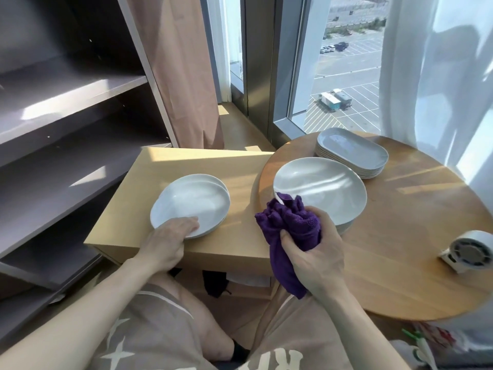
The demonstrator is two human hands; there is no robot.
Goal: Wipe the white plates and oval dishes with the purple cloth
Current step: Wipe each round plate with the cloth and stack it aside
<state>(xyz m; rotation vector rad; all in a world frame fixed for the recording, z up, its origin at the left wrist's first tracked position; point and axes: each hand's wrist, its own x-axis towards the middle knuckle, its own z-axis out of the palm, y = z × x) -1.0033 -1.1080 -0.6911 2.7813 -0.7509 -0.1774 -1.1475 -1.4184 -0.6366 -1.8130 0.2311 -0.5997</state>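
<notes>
Purple cloth point(289, 228): deep violet terry fabric, bunched into a wad, with one tail hanging down past the wrist. The right hand point(313, 253) grips it, fingers and thumb curled tightly round the wad. It sits above the near-left edge of the round wooden table point(416, 236). The top of the wad overlaps the near-left rim of the right plate stack; whether they touch cannot be told.

Right plate stack point(320, 188): round, shallow, glossy white ceramic plates, several deep, at the left edge of the round table. A sun streak crosses the top plate.

Oval dishes point(352, 150): pale grey-white and rounded-oblong, stacked several high at the far edge of the round table, just behind the right plate stack.

Left plate stack point(194, 201): a few round white plates, slightly offset from one another, on the light wooden rectangular table point(234, 182), toward its near-left corner. The left hand point(168, 244) has its fingers nearly straight, laid flat on the near rim of the top plate. Whether the thumb hooks under the rim cannot be told.

Other items: a small white fan point(469, 252) stands at the right edge of the round table. A grey shelf unit point(66, 102) is to the left, with a pinkish-brown curtain point(181, 76) behind the rectangular table.
</notes>
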